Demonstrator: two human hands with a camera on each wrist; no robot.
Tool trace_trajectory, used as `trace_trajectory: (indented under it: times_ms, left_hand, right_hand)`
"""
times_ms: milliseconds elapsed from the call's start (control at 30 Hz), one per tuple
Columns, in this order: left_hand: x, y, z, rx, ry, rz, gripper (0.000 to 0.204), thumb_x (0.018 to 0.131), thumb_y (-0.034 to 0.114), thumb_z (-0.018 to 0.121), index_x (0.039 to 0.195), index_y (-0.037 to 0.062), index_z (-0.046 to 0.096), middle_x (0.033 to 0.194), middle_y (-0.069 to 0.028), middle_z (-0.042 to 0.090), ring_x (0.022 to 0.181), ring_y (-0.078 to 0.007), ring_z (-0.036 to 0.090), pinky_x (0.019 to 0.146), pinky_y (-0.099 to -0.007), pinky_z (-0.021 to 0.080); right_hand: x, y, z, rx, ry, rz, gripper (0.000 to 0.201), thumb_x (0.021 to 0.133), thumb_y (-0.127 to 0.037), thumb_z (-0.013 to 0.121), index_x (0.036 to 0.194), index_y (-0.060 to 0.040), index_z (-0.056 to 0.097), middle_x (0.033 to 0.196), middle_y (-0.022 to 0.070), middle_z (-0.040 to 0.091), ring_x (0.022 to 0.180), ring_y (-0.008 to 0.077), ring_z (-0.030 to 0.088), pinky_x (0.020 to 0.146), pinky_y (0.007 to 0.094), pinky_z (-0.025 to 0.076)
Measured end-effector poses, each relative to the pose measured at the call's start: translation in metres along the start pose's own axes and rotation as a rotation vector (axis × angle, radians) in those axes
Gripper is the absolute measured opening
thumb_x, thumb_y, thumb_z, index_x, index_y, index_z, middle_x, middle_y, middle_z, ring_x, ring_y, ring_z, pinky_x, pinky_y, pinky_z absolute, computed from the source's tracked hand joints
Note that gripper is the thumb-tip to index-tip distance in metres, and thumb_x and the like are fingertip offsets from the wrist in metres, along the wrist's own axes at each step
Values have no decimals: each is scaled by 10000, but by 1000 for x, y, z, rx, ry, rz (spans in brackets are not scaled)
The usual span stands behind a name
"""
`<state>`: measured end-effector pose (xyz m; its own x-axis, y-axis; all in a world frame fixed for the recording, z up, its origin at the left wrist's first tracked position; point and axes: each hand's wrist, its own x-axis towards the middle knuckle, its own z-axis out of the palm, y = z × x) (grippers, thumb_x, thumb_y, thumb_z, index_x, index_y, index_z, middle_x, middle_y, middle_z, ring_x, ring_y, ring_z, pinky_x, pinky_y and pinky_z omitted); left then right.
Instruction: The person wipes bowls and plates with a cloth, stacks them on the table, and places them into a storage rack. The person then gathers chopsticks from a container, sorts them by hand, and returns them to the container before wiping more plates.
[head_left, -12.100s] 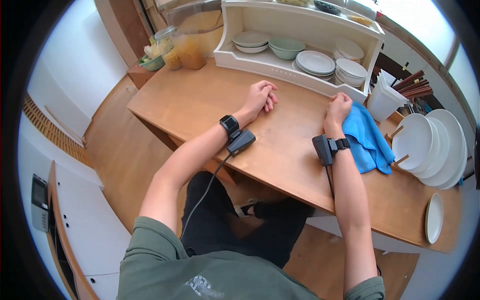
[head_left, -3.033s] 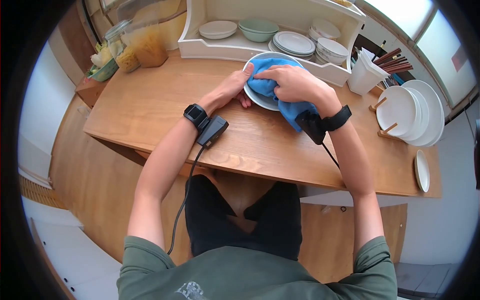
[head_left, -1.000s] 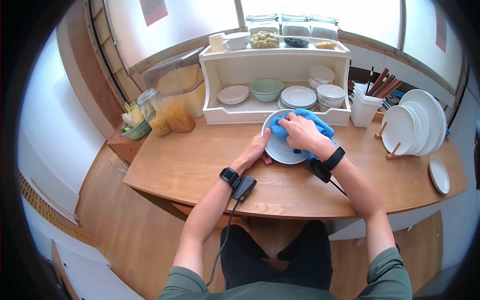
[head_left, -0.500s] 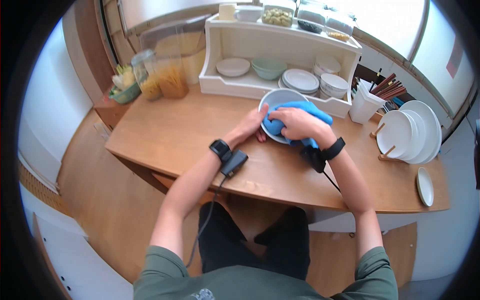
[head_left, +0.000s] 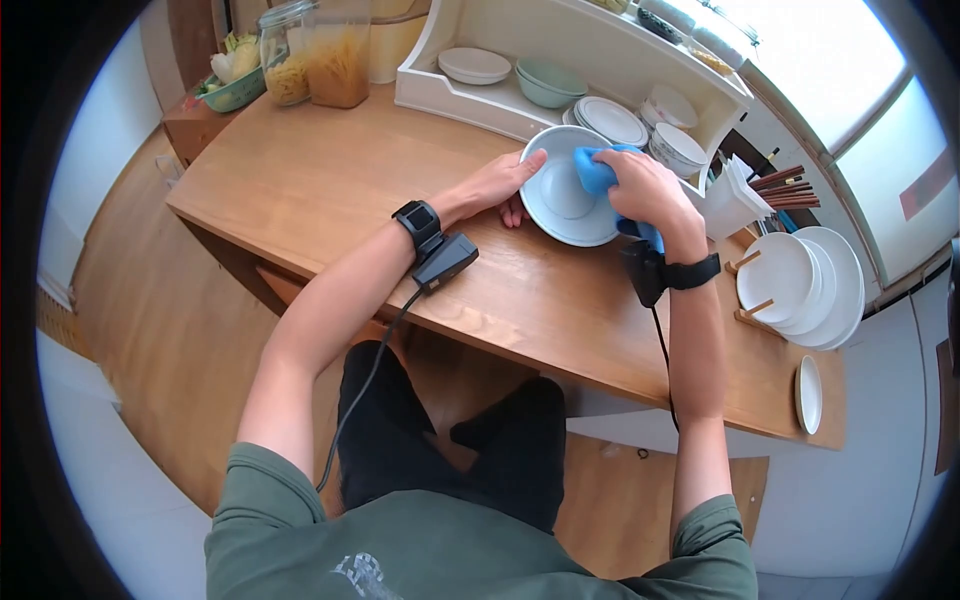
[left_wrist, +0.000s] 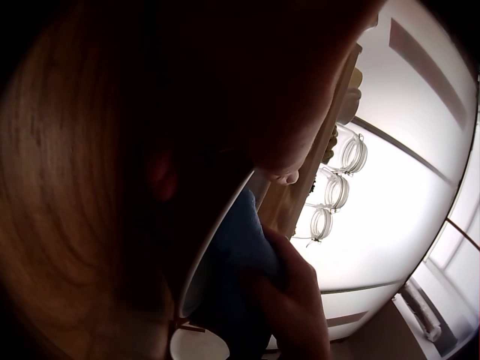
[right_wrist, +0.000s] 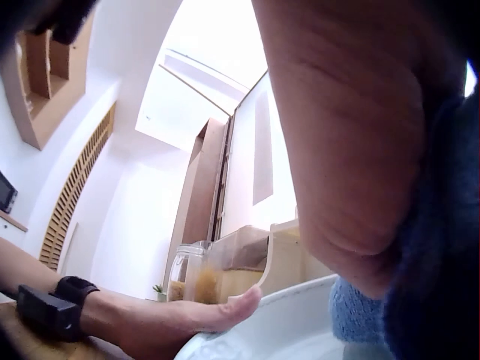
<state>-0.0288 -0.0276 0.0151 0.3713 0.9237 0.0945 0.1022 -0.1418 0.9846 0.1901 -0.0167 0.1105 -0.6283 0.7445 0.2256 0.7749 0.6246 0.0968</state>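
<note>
A pale white bowl point(head_left: 560, 195) is tilted toward me over the back of the table, just in front of the shelf. My left hand point(head_left: 500, 183) grips its left rim, thumb on the inner side and fingers behind and below. Bunched in my right hand point(head_left: 655, 190) is a blue cloth point(head_left: 594, 172), pressed at the bowl's inner right side and hanging partly over that rim. The left wrist view shows the cloth point(left_wrist: 240, 247) under the right fingers. In the right wrist view the left thumb lies along the bowl's rim point(right_wrist: 292, 304).
A white shelf point(head_left: 470, 95) with stacked plates and bowls stands behind the bowl. To the right are a white chopstick holder point(head_left: 730, 205), plates in a wooden rack point(head_left: 775, 275) and a small oval dish point(head_left: 808, 395). Pasta containers point(head_left: 338, 60) stand at the back left of the table point(head_left: 330, 180).
Twelve seconds ago both hands were without objects and the cloth lay by the right forearm. Since then bowl and cloth were taken up; lately the cloth has shifted to the bowl's right side.
</note>
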Motion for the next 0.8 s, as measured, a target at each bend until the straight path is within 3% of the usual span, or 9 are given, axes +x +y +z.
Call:
trace_trajectory:
  times_ms: [200,267,433,500,533,633,800]
  left_hand:
    - [3,-6,-2,-21,-4,21,654,929,619,313,1024,-6,482,636,-72,579,456,-136,593,380,-221,498]
    - [2,-7,-2,-31,-1,21,650,926,621,317,1026,0,480,642,-72,576,461,-132,594,385,-223,501]
    - [1,-5,-2,-63,43,-10,653,923,629,310,1026,7,480,651,-71,567,464,-134,588,395,-226,501]
    - [1,-3,-1,-60,50,-24,653,923,631,308,1016,10,484,648,-73,566,455,-137,580,393,-229,494]
    - [0,-1,-1,-57,60,-37,653,922,633,306,1006,13,489,645,-75,565,446,-139,571,391,-231,488]
    - [-3,2,1,-66,84,-42,623,942,600,311,970,7,499,623,-80,563,427,-143,554,387,-238,476]
    - [4,-3,-1,-64,78,-89,449,969,399,352,939,-21,506,580,-81,555,415,-146,546,377,-245,469]
  right_hand:
    - [17,-14,38,180,67,-104,477,736,-60,538,1213,-59,554,1140,169,593,1077,334,546,940,398,424]
    - [16,-22,43,255,124,-240,487,733,-47,530,1220,-43,538,1144,182,588,1079,343,539,946,403,419]
    - [11,-26,32,321,-9,-322,547,726,-30,509,1273,-44,501,1208,192,569,1122,344,522,970,403,407]
    - [7,-26,17,341,-226,-363,590,703,-3,487,1284,-97,518,1168,186,599,1079,347,553,936,403,435]
    - [6,-25,11,339,-225,-364,590,703,-3,487,1284,-97,518,1168,186,599,1079,347,553,936,403,435]
    - [1,-27,-9,287,-466,-294,567,671,35,505,1207,-119,603,1125,168,627,986,326,606,859,358,481]
    - [-7,-6,-27,283,-468,-299,613,632,74,425,1170,-132,636,1065,194,640,965,351,605,849,373,478]
